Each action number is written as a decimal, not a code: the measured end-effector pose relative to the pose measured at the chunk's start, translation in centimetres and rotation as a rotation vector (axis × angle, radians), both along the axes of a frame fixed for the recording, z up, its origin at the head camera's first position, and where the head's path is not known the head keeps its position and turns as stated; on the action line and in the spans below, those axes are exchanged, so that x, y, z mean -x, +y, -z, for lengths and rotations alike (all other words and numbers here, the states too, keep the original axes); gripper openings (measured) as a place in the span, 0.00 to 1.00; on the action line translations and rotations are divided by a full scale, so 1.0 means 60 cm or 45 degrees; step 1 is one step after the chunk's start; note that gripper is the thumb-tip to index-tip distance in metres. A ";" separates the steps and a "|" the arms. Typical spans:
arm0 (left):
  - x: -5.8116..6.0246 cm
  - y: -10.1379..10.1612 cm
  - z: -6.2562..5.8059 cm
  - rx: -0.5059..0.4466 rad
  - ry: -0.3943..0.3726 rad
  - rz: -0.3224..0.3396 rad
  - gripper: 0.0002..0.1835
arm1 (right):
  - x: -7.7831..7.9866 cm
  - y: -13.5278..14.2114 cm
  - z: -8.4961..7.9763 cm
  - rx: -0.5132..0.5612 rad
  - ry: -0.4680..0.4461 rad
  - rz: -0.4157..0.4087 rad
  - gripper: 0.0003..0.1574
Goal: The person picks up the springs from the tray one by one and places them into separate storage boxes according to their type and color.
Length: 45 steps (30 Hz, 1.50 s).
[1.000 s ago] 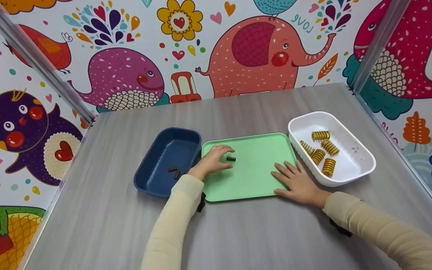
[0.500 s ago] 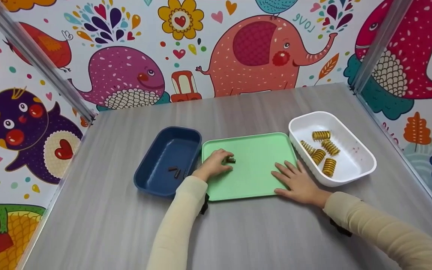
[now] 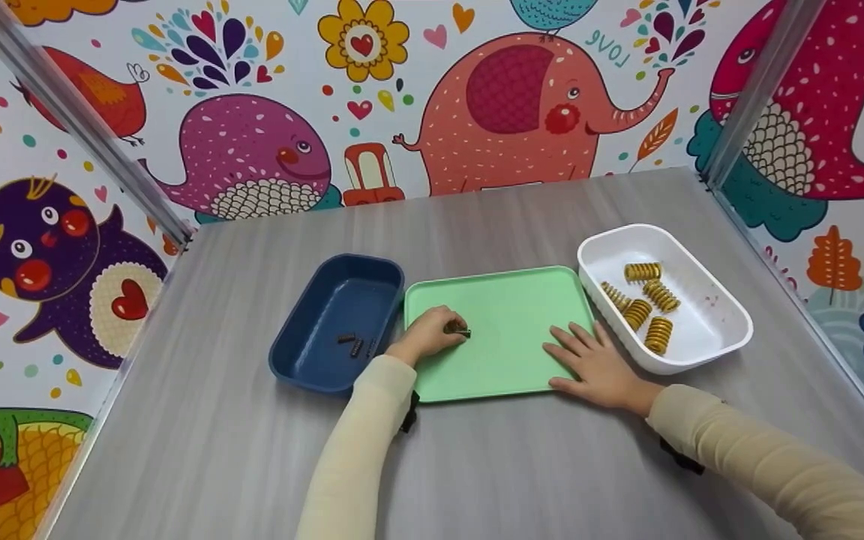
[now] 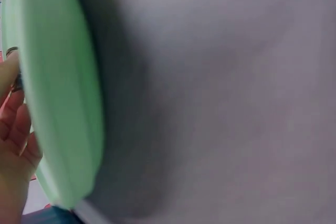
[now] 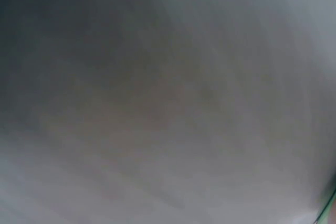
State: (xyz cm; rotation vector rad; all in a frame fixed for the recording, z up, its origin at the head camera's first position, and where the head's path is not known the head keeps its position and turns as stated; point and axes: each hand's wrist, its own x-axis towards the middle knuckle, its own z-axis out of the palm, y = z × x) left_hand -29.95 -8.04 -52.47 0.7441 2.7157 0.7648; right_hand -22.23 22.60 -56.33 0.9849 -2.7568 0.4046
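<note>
My left hand (image 3: 432,334) is over the left part of the green tray (image 3: 514,300), pinching a small dark spring (image 3: 462,331) between thumb and fingers. In the left wrist view, the spring (image 4: 17,82) shows as dark coils between the thumb and fingers (image 4: 16,119), just past the tray's rim (image 4: 63,93). With fingers spread flat, my right hand (image 3: 598,369) rests on the tray's right edge and holds nothing. The right wrist view is mostly blurred grey table.
Left of the tray stands a dark blue bin (image 3: 342,300) with several small dark springs (image 3: 357,347) inside. On the right, a white bin (image 3: 709,330) holds several larger yellow springs (image 3: 658,335). A patterned wall (image 3: 387,112) closes off the grey table (image 3: 522,472) at the back.
The left hand's fingers have come together around the dark spring, which lay on the tray before. That hand has shifted slightly toward the body. The right hand has stayed in place.
</note>
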 end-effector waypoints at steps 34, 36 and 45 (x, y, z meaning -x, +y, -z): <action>0.010 -0.019 -0.040 -0.114 0.053 0.001 0.07 | 0.000 -0.001 0.000 0.004 0.030 -0.003 0.38; 0.010 -0.024 -0.047 -0.127 0.053 -0.019 0.07 | 0.000 -0.001 0.000 0.002 0.030 -0.004 0.38; 0.014 -0.047 -0.079 -0.181 0.073 -0.114 0.06 | -0.001 -0.001 0.000 0.007 0.015 -0.006 0.38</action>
